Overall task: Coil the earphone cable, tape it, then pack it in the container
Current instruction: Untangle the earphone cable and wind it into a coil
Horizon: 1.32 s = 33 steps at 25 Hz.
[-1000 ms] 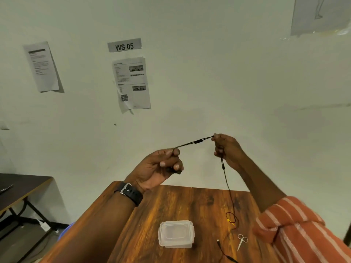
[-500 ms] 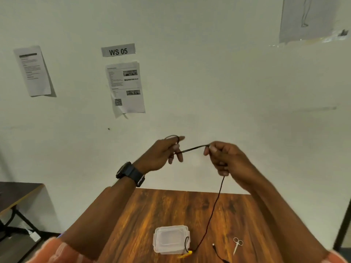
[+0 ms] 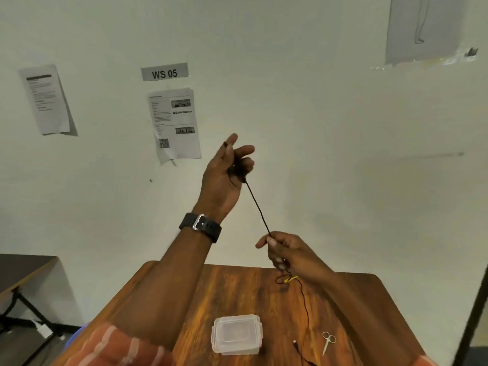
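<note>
My left hand point(image 3: 224, 178) is raised in front of the wall with loops of the black earphone cable point(image 3: 258, 210) wound around its fingers. A taut stretch of cable runs down and right to my right hand point(image 3: 287, 250), which pinches it above the table. Below that hand the cable hangs slack, with a small loop bound by a yellow tie point(image 3: 290, 280), and trails down to the table near the plug end point(image 3: 295, 344). A clear plastic container point(image 3: 237, 334) with its lid on sits on the wooden table point(image 3: 237, 291).
Small scissors point(image 3: 328, 340) lie right of the container. A dark table point(image 3: 21, 268) stands at the far left. Papers and a "WS 05" sign point(image 3: 164, 72) hang on the wall. A dark post point(image 3: 472, 315) rises at the right edge.
My left hand rose and turned upright with more cable around its fingers. My right hand dropped lower toward the table, so the cable between them now runs steeply instead of nearly level.
</note>
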Motion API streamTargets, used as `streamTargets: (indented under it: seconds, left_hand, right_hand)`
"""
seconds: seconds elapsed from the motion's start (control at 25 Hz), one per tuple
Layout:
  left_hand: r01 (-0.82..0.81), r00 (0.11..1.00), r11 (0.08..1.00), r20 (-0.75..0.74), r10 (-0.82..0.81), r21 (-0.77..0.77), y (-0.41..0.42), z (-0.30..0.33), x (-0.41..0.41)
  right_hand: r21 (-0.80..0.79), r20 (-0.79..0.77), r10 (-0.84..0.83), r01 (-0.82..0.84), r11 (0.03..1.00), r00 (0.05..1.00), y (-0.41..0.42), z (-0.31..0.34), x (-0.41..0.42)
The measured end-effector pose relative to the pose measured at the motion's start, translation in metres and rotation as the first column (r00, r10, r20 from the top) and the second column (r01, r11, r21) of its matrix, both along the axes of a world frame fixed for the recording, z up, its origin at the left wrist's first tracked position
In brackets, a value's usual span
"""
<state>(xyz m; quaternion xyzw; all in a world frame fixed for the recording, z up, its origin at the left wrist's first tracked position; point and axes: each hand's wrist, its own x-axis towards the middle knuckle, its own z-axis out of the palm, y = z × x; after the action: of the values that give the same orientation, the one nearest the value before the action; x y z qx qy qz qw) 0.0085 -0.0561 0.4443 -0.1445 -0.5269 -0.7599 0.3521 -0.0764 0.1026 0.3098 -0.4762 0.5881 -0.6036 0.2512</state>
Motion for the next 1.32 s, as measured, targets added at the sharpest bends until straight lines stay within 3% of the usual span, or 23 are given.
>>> streamTargets:
  seconds: [0.04,0.08,0.12,0.16,0.2,0.24,0.32,0.4,0.52,0.6,0.68,0.76,0.84,0.88,0.92,0.96,1.0,1.04,1.08,1.16,1.24,1.32]
  left_hand:
    - [-0.168,0.983,0.978,0.051,0.175,-0.124,-0.011,0.005,-0.006]
    - [-0.312,0.93,0.886,0.079,0.359,-0.343,-0.019,0.006,-0.012]
    - [-0.372,0.867,0.73,0.067,0.494,-0.573,-0.025,0.001,-0.017]
    - [-0.353,0.823,0.576,0.048,0.565,-0.737,-0.029,-0.007,-0.022]
    - [-0.278,0.818,0.495,0.068,0.571,-0.823,-0.032,-0.017,-0.025]
    - [-0.172,0.839,0.498,0.139,0.527,-0.85,-0.031,-0.029,-0.025]
    - [0.062,0.875,0.627,0.344,0.34,-0.777,-0.02,-0.049,-0.018]
    - [0.286,0.874,0.791,0.486,0.016,-0.541,0.0,-0.068,-0.009]
    - [0.498,0.828,0.851,0.384,-0.408,-0.169,0.032,-0.08,-0.003]
    - [0.523,0.834,0.852,0.227,-0.504,-0.029,0.04,-0.068,-0.005]
    - [0.383,0.917,0.923,0.109,-0.385,0.035,0.034,-0.045,-0.012]
    - [0.124,0.988,0.992,0.084,-0.127,0.035,0.015,-0.021,-0.019]
    - [-0.187,0.963,0.965,0.158,0.217,-0.186,-0.009,-0.012,-0.025]
    - [-0.304,0.898,0.855,0.173,0.404,-0.42,-0.02,-0.016,-0.026]
    - [-0.342,0.819,0.677,0.146,0.554,-0.651,-0.03,-0.024,-0.027]
    - [-0.298,0.768,0.512,0.116,0.629,-0.806,-0.037,-0.037,-0.028]
    - [-0.207,0.76,0.436,0.137,0.635,-0.876,-0.039,-0.049,-0.027]
    - [-0.097,0.788,0.487,0.232,0.57,-0.868,-0.036,-0.06,-0.023]
    - [0.016,0.825,0.606,0.353,0.442,-0.796,-0.029,-0.071,-0.017]
    - [0.227,0.861,0.802,0.499,0.1,-0.552,-0.006,-0.087,-0.004]
    - [0.4,0.848,0.858,0.487,-0.212,-0.323,0.02,-0.095,0.005]
    - [0.519,0.82,0.839,0.373,-0.434,-0.163,0.037,-0.085,0.007]
  right_hand:
    - [-0.001,-0.017,0.017,-0.017,1.0,1.0,0.004,-0.001,0.007]
    - [-0.02,-0.047,-0.003,0.002,1.0,0.999,0.008,0.006,0.01]
    - [-0.049,-0.079,-0.047,0.044,0.998,0.996,0.012,0.016,0.01]
    - [-0.082,-0.111,-0.107,0.098,0.992,0.988,0.017,0.031,0.008]
    - [-0.114,-0.142,-0.168,0.152,0.982,0.975,0.022,0.048,0.003]
    - [-0.141,-0.175,-0.223,0.2,0.969,0.959,0.026,0.065,-0.002]
    - [-0.184,-0.202,-0.297,0.262,0.947,0.933,0.028,0.094,-0.018]
    - [-0.193,-0.166,-0.317,0.284,0.939,0.934,0.022,0.11,-0.038]
    - [-0.171,-0.112,-0.274,0.253,0.952,0.955,0.001,0.101,-0.054]
    - [-0.145,-0.045,-0.244,0.235,0.961,0.969,-0.011,0.073,-0.049]
    - [-0.09,-0.033,-0.194,0.19,0.978,0.98,-0.013,0.04,-0.035]
    - [-0.005,-0.074,-0.099,0.099,0.995,0.992,-0.005,0.014,-0.016]
    - [0.047,-0.11,-0.015,0.02,0.999,0.994,0.008,0.008,-0.001]
    - [0.051,-0.128,-0.002,0.008,0.999,0.992,0.015,0.013,0.003]
    - [0.04,-0.135,-0.007,0.012,0.999,0.991,0.021,0.022,0.005]
    - [0.014,-0.137,-0.037,0.039,0.999,0.99,0.027,0.034,0.004]
    - [-0.025,-0.13,-0.094,0.092,0.995,0.987,0.032,0.049,0.0]
    - [-0.065,-0.125,-0.161,0.154,0.986,0.979,0.035,0.063,-0.007]
    - [-0.101,-0.121,-0.219,0.207,0.973,0.968,0.037,0.076,-0.016]
    - [-0.155,-0.105,-0.277,0.259,0.953,0.955,0.032,0.095,-0.034]
    - [-0.192,-0.047,-0.261,0.248,0.95,0.964,0.018,0.097,-0.047]
    - [-0.203,0.047,-0.228,0.232,0.951,0.973,0.001,0.081,-0.049]
